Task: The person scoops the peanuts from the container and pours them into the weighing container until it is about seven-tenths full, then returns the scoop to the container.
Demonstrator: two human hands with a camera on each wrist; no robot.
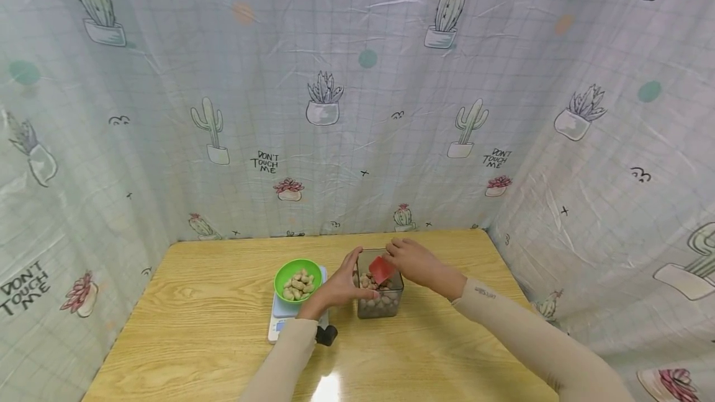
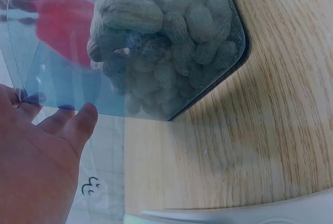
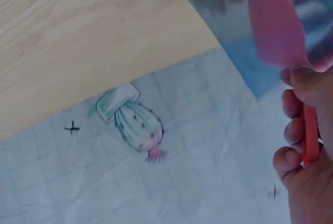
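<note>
A clear grey-tinted container with peanuts in its lower part stands on the table. My left hand holds it from the left, thumb across the near side and fingers at the far left; the left wrist view shows fingertips on the clear wall. My right hand grips a red scoop by its handle, at the container's right rim. The scoop's blade is inside the container, tilted, above the peanuts. Whether it carries any peanuts, I cannot tell.
Left of the container, a green bowl of peanuts sits on a white kitchen scale. A small black object lies by the scale's near right corner, partly behind my left forearm. A cactus-print curtain surrounds the wooden table.
</note>
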